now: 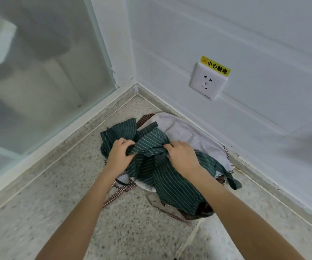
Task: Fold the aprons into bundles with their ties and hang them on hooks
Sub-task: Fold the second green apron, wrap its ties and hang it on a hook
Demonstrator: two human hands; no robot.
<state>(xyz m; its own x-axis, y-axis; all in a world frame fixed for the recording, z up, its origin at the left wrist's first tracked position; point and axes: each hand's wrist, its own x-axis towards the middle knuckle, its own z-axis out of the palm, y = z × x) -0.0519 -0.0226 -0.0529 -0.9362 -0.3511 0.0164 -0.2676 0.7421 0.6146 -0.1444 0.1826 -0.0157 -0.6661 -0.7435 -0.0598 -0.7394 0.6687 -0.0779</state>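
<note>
Green striped apron (162, 175) bunched under both gripping hands.

Dark green apron (160, 177) with thin white stripes. White cloth (185, 134) at 1 o'clock of it, finely textured. Brown-and-white checked tie (116, 194) at 8 o'clock. Speckled grey-beige counter (125, 233). White wall (226, 30); white socket (206, 81) bearing a yellow label (216, 67) with black characters.

A speckled terrazzo floor (44, 218) runs into a corner of white walls (245, 34). A white wall socket (206, 82) sits low on the right-hand wall, a yellow warning sticker (216, 67) along its top edge. Frosted glass panelling (35, 68) in a white frame fills the left side.
</note>
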